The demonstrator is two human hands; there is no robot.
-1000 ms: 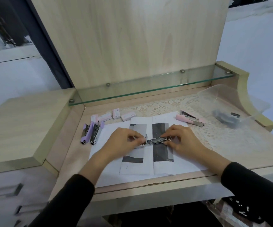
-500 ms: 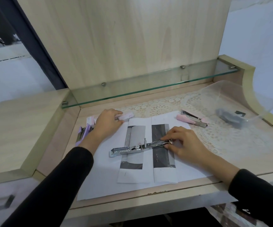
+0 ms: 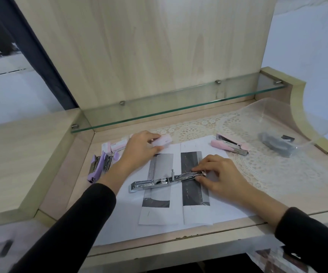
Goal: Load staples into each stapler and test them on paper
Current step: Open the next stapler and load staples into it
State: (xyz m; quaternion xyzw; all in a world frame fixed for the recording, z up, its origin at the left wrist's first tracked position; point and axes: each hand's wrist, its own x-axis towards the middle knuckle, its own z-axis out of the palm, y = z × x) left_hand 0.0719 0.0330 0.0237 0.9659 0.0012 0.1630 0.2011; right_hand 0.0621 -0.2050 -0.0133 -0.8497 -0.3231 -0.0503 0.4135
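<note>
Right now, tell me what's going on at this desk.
A person is loading staplers. The right hand pinches one end of an opened silver stapler lying across the printed paper, while the left hand grips a pink staple box at the back of the desk. A purple stapler lies to the left, a pink stapler to the right.

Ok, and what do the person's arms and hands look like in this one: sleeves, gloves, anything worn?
Both arms are in long black sleeves, the left sleeve and the right sleeve. The sleeves are plain with no visible markings and end at the wrists. The left hand and right hand are bare: no gloves, and no ring, watch or bracelet shows.
</note>
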